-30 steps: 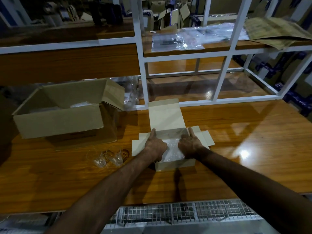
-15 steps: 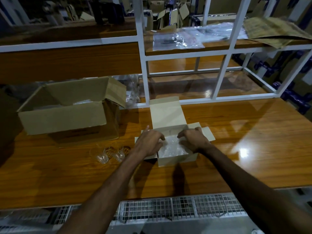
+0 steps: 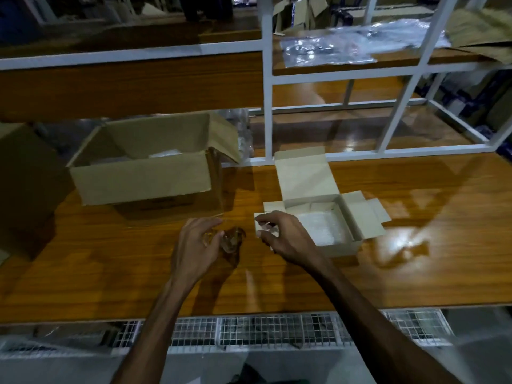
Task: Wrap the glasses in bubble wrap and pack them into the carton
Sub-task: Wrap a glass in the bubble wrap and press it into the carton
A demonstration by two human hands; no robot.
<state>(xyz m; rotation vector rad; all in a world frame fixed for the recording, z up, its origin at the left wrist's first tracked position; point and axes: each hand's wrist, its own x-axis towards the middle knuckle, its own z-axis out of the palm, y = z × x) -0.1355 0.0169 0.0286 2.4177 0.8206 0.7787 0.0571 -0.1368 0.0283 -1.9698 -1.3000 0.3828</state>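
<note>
A small white carton [image 3: 344, 247] stands open on the wooden table, its lid flap up at the back, with bubble wrap [image 3: 322, 227] lining the inside. Left of it, small clear glasses [image 3: 231, 239] lie on the table. My left hand [image 3: 195, 246] is down on the leftmost glass, fingers and thumb curled round it. My right hand [image 3: 285, 236] hovers over the carton's left flap with loosely curled fingers and nothing visible in it.
A large brown carton [image 3: 144, 178] sits open at the back left with wrap inside. A white metal shelf frame [image 3: 267, 106] rises behind the small carton, with plastic sheets [image 3: 329, 47] on its shelf. A wire grid [image 3: 249, 331] runs below the table's front edge.
Both hands have left the inside of the small carton and moved left. The left hand has reached the glasses; the right hand is above the left flap.
</note>
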